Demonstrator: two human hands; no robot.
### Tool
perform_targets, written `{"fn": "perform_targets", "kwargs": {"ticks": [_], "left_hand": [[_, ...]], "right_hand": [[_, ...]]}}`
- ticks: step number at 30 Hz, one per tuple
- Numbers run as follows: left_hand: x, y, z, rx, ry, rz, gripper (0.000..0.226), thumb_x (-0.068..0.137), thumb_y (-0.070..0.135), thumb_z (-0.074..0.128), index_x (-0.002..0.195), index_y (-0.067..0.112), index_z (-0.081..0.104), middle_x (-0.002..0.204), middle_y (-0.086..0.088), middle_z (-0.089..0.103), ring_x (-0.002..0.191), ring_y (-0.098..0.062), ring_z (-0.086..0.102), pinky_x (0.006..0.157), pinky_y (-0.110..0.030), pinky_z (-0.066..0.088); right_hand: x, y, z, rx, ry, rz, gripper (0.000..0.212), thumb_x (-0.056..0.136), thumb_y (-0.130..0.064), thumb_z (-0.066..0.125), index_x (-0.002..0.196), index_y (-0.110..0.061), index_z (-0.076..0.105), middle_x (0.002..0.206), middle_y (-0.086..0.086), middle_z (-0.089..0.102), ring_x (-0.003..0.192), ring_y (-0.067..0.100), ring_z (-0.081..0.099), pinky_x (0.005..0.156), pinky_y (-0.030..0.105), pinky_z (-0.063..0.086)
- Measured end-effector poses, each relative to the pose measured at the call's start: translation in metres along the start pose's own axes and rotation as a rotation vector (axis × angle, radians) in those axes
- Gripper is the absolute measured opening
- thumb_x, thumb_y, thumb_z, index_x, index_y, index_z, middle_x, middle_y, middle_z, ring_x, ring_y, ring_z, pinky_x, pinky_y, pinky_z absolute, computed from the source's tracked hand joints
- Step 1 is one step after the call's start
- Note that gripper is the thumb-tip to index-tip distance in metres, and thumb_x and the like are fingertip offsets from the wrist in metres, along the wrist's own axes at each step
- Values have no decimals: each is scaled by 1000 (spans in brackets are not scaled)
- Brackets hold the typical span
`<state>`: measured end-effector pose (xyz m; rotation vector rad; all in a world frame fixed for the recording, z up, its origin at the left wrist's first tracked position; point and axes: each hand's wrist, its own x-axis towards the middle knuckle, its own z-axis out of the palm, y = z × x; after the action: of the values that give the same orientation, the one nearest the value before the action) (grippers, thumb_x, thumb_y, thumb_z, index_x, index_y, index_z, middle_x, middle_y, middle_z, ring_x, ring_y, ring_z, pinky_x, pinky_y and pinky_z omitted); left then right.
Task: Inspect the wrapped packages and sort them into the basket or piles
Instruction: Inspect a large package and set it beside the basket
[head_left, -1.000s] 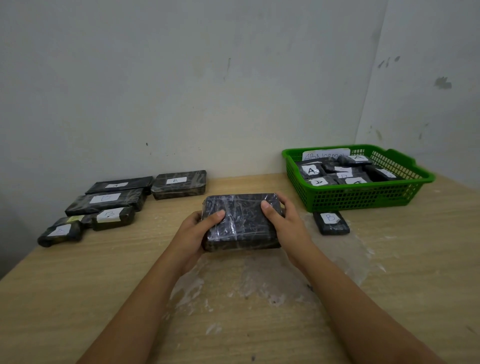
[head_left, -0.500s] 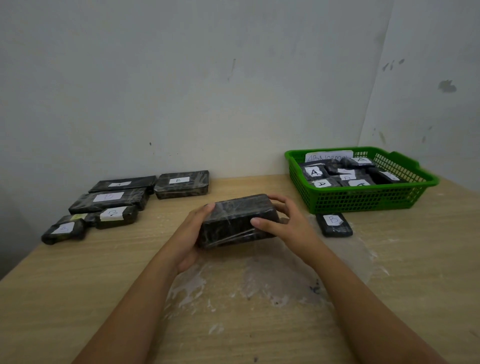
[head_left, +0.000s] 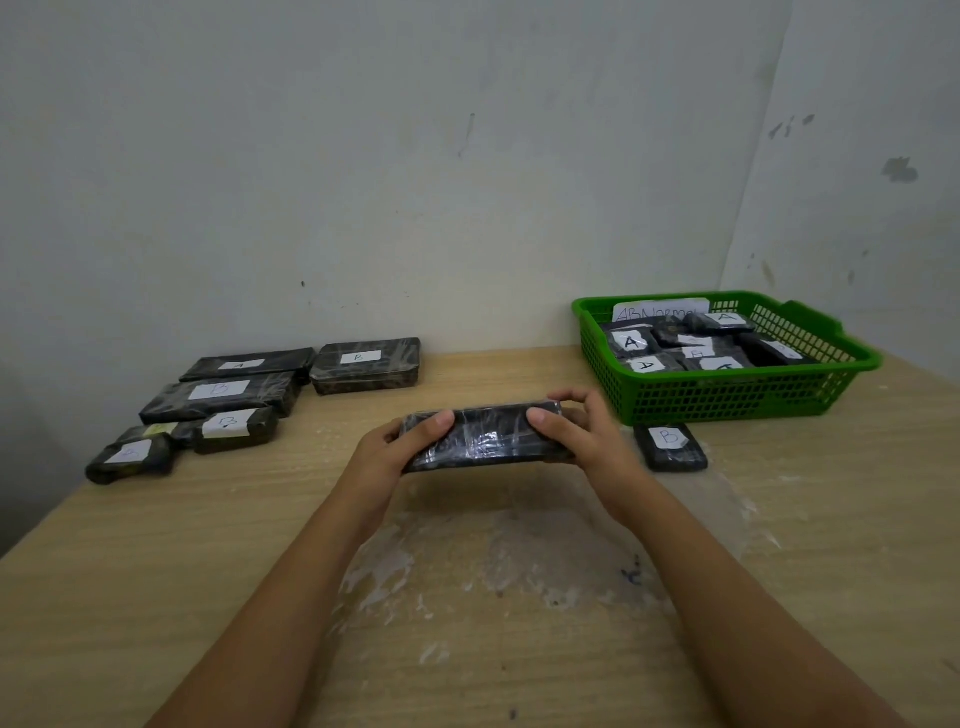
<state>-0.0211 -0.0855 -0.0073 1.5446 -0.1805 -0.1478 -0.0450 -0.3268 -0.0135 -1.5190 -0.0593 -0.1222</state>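
The bench stretches wide and pale, with a scuffed whitish patch in the middle near the front edge. At the far right corner sits the green basket, loaded with dark wrapped packets bearing A labels and a paper sign at its back wall. Along the far left side, running down toward the left edge, lies the pile of sorted packages, several showing B labels. One small B packet lies on its own just in front of the basket.

And here's the action: the held package, which a second ago showed its broad wrapped face to the camera, is now tipped back so we see its long narrow side, lifted clear above the middle of the bench. That reads as inspection in full swing, the person turning it over hunting for a label or flaw, with no sorting choice made yet.

The left hand grips the left end, thumb across the near face, fingers curled behind. The right hand clamps the right end likewise, thumb in front, fingers wrapped over the top edge. Both are closed firmly on the package.
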Motion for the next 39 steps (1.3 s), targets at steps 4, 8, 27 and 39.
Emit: {"fn": "perform_targets", "kwargs": {"ticks": [4,8,27,39], "left_hand": [[-1,1,3,22,-35,-13,70,61,59,82,113,12,77,108,-9,78,102,-26,74,91,-34,54],[0,1,2,10,-31,-13,74,60,58,82,115,11,75,110,-8,78,102,-23,75,88,-31,53],[-1,-10,10,179,14,20,70,57,65,87,110,20,76,103,0,79,94,-16,75,82,-30,55],[0,-10,10,195,6,47,75,53,65,88,116,28,73,108,6,77,99,-10,73,85,-27,56]], "right_hand": [[-1,-4,-4,23,30,-28,65,73,-34,89,120,-14,49,97,4,77,90,20,72,86,39,57],[-2,-4,-5,-59,-1,12,66,69,-45,81,119,-19,48,104,2,76,90,15,72,91,47,56],[-3,-2,-3,-275,-8,57,94,48,-67,93,121,-35,43,117,-1,66,106,15,67,92,39,56],[-3,1,2,-257,50,14,102,36,-73,93,119,-40,45,114,-2,68,102,16,70,81,37,58]]}}
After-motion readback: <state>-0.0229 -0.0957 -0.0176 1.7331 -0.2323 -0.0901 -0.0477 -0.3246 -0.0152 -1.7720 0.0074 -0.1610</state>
